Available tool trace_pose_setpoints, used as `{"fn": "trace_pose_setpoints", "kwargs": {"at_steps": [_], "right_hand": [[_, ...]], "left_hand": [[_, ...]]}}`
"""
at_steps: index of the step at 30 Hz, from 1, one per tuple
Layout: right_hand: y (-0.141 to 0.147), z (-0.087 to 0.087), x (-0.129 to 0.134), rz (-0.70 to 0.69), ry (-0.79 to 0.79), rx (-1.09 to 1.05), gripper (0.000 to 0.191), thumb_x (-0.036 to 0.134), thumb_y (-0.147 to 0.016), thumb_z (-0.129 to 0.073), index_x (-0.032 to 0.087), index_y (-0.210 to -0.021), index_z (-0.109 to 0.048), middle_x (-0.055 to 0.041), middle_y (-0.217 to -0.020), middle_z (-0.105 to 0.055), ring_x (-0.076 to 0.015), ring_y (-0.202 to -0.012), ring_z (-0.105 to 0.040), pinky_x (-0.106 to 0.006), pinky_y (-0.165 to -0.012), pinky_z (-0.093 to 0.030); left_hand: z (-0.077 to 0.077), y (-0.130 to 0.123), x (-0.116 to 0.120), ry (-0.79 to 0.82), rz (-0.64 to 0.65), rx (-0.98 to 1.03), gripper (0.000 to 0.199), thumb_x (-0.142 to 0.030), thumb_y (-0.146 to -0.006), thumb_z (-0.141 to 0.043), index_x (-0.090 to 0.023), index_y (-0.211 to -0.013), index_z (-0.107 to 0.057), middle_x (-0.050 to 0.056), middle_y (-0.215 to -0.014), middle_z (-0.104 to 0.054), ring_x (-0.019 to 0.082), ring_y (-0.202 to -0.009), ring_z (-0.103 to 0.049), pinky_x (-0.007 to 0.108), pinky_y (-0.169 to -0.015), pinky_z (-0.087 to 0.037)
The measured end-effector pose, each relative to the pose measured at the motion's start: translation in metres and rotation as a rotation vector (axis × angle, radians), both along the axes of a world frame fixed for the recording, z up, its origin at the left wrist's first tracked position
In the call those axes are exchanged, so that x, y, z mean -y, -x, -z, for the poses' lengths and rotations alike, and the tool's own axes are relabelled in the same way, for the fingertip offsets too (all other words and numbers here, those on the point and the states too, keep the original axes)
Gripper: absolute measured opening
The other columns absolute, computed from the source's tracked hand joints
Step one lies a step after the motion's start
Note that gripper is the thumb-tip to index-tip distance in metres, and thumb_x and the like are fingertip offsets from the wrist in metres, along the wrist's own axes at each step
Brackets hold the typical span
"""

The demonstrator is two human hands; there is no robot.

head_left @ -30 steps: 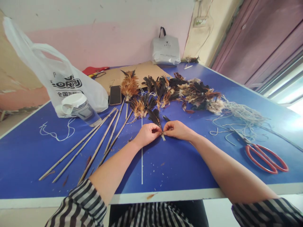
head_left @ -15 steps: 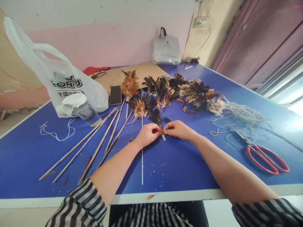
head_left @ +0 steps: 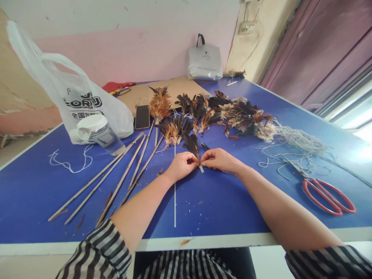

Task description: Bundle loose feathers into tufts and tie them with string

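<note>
Between my hands is a small bunch of dark feathers [head_left: 192, 144], its pale quill ends pointing toward me. My left hand [head_left: 183, 164] pinches the bunch at its base from the left. From the right, my right hand [head_left: 218, 159] has thumb and fingers closed at the same spot; whether a string is in them is too small to see. Just beyond lie tied feather bunches [head_left: 174, 131] in brown and black, and a larger heap of feathers [head_left: 244, 116] spreads to the right.
Thin sticks [head_left: 124, 178] lie on the blue table [head_left: 232, 209] at left, near a lidded plastic cup [head_left: 107, 135], a white plastic bag [head_left: 95, 100] and a phone [head_left: 142, 117]. At right are red-handled scissors [head_left: 328, 193] and tangled strings [head_left: 299, 139]. A silver bag [head_left: 205, 64] stands behind.
Almost nothing differs. Both hands stay pinched at the base of the dark feather bunch, and the whole view has shifted very slightly.
</note>
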State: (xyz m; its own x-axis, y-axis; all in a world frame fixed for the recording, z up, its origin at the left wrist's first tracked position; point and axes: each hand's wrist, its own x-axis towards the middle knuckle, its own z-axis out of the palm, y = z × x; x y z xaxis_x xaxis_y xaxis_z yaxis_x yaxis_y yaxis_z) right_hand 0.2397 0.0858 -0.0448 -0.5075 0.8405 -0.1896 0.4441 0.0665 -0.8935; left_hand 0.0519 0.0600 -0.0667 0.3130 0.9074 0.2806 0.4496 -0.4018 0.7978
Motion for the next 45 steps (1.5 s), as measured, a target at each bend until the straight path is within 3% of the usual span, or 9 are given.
{"fn": "trace_pose_setpoints", "kwargs": {"at_steps": [5,12,19,30,38,45], "right_hand": [[-0.002,-0.001,0.000,-0.010,-0.018,0.030,0.015,0.027,-0.066,-0.058,0.015,-0.073,-0.063,0.0029,-0.053,-0.053,-0.0069,-0.047,-0.045,-0.019,-0.045,-0.037],[-0.009,-0.001,0.002,-0.037,-0.040,0.098,0.013,0.021,-0.063,-0.054,0.016,-0.072,-0.061,0.0024,-0.056,-0.057,-0.0076,-0.046,-0.047,-0.019,-0.043,-0.036],[-0.008,0.000,0.006,-0.057,-0.299,0.178,0.013,0.016,-0.061,-0.049,0.016,-0.065,-0.061,0.0034,-0.054,-0.056,-0.0077,-0.050,-0.046,-0.019,-0.050,-0.036],[0.012,-0.005,0.027,0.032,-0.540,0.178,0.009,0.016,-0.068,-0.050,0.016,-0.067,-0.060,0.0019,-0.061,-0.057,-0.0077,-0.053,-0.046,-0.020,-0.054,-0.035],[0.004,-0.001,0.022,-0.005,-0.443,0.261,0.016,0.022,-0.067,-0.056,0.018,-0.082,-0.062,0.0030,-0.063,-0.059,-0.0089,-0.055,-0.050,-0.020,-0.054,-0.035],[0.007,0.005,0.019,-0.007,-0.519,0.244,0.014,0.018,-0.074,-0.050,0.018,-0.071,-0.064,0.0005,-0.068,-0.063,-0.0103,-0.061,-0.053,-0.021,-0.059,-0.036]], "left_hand": [[-0.001,0.001,0.000,0.023,0.010,0.019,0.011,-0.024,-0.072,-0.062,-0.015,-0.074,-0.068,0.004,-0.073,-0.065,0.012,-0.066,-0.058,0.022,-0.062,-0.045],[-0.008,0.005,0.002,-0.061,0.007,-0.074,0.008,-0.018,-0.072,-0.059,-0.014,-0.070,-0.066,0.004,-0.070,-0.063,0.011,-0.064,-0.056,0.022,-0.060,-0.043],[-0.011,0.008,0.003,-0.175,0.060,-0.163,0.008,-0.012,-0.071,-0.056,-0.014,-0.067,-0.062,0.002,-0.067,-0.058,0.010,-0.062,-0.052,0.022,-0.059,-0.041],[-0.013,0.006,0.005,-0.186,0.052,-0.157,0.008,-0.014,-0.073,-0.055,-0.014,-0.071,-0.063,0.002,-0.069,-0.059,0.011,-0.064,-0.052,0.022,-0.061,-0.041],[-0.011,0.008,0.003,-0.178,0.049,-0.202,0.012,-0.017,-0.076,-0.054,-0.014,-0.076,-0.065,0.003,-0.069,-0.059,0.011,-0.064,-0.052,0.023,-0.062,-0.041],[-0.018,0.011,0.002,-0.071,0.069,-0.168,0.021,-0.024,-0.083,-0.049,-0.015,-0.078,-0.067,0.004,-0.077,-0.065,0.013,-0.073,-0.057,0.025,-0.072,-0.043]]}}
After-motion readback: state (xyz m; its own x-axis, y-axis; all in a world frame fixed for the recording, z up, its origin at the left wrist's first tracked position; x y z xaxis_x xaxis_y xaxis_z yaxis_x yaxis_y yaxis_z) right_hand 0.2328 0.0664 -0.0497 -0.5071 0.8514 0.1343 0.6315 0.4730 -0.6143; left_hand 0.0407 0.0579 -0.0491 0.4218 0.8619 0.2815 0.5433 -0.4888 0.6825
